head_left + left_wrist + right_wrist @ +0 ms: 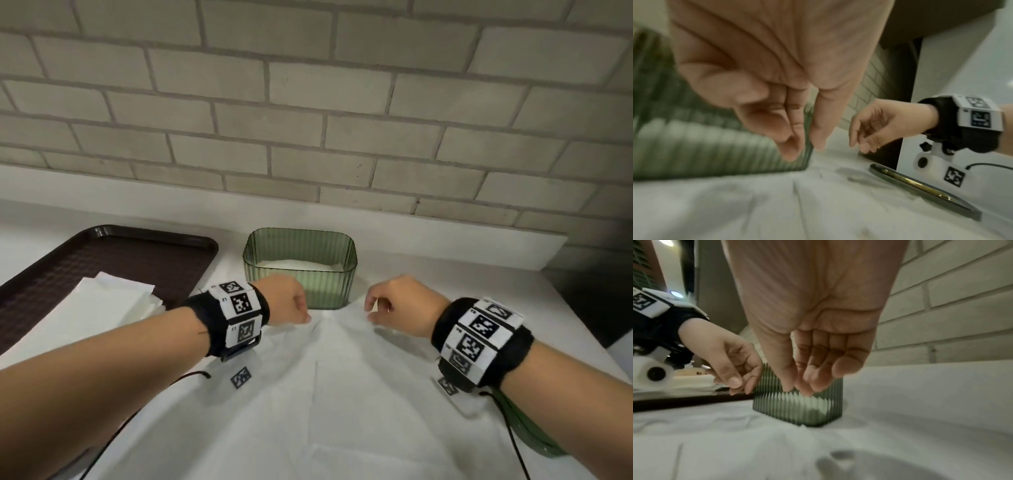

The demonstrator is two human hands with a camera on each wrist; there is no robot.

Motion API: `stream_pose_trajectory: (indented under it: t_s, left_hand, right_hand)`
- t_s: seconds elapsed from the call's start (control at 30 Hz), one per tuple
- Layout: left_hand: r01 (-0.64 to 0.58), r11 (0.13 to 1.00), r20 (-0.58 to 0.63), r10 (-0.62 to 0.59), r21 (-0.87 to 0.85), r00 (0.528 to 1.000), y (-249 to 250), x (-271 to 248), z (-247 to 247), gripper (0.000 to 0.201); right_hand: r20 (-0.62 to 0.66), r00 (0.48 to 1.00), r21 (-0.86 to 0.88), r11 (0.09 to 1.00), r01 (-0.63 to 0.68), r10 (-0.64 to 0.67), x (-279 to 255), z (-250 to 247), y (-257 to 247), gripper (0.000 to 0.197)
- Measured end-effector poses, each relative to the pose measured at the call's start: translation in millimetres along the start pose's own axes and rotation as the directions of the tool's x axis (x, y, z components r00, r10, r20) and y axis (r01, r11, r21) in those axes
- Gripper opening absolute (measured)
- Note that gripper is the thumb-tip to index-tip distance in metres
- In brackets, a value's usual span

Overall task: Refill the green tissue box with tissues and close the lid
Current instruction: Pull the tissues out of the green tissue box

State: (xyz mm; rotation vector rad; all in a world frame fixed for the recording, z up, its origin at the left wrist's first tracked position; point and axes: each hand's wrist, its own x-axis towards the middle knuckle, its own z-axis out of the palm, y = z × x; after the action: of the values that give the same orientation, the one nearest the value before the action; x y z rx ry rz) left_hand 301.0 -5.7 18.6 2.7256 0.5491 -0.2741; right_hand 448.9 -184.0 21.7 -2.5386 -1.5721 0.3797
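Note:
The green ribbed tissue box [329,284] stands open near the back of the counter, with white tissues [294,263] lying low inside it. My left hand [306,317] hovers just in front of the box's left corner, its fingers loosely curled and holding nothing. My right hand [371,310] hangs to the right of the box front, fingers relaxed and empty. In the wrist views, both the left hand [801,146] and the right hand [797,386] hang above the white cloth, close to the box [797,408]. The green lid [534,435] lies flat under my right forearm.
A brown tray [102,260] at the left holds a stack of white tissues [102,301]. A creased white cloth [342,394] covers the counter in front. A brick wall [308,120] rises behind the box. The counter ends at a dark drop [599,301] on the right.

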Motion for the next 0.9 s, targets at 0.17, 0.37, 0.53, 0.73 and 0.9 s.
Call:
stream_pose_trajectory:
  t_s: [0.17, 0.37, 0.53, 0.73, 0.9]
  left_hand:
    - [0.204, 0.969, 0.213, -0.172, -0.139, 0.962, 14, 2, 31, 0.037]
    - [0.212, 0.972, 0.163, -0.195, -0.099, 0.967, 34, 3, 33, 0.03]
    - [0.174, 0.967, -0.019, -0.18, -0.187, 0.983, 32, 5, 32, 0.02]
    - [0.103, 0.943, -0.139, -0.154, -0.315, 0.978, 20, -4, 17, 0.014]
    - [0.064, 0.792, -0.189, -0.222, -0.607, 0.956, 15, -12, 10, 0.013]
  right_hand:
    - [0.054, 0.984, 0.107, 0.979, -0.176, 0.171, -13, 28, 12, 0.012]
    - [0.051, 0.963, 0.178, 0.946, -0.27, 0.266, -6, 35, 17, 0.025]
    - [0.04, 0.959, 0.209, 0.937, -0.282, 0.279, -1, 37, 25, 0.028]
    - [-0.022, 0.969, 0.324, 0.919, -0.225, 0.245, -5, 38, 33, 0.009]
    - [-0.013, 0.987, 0.699, 0.707, -0.106, 0.161, -2, 30, 29, 0.021]
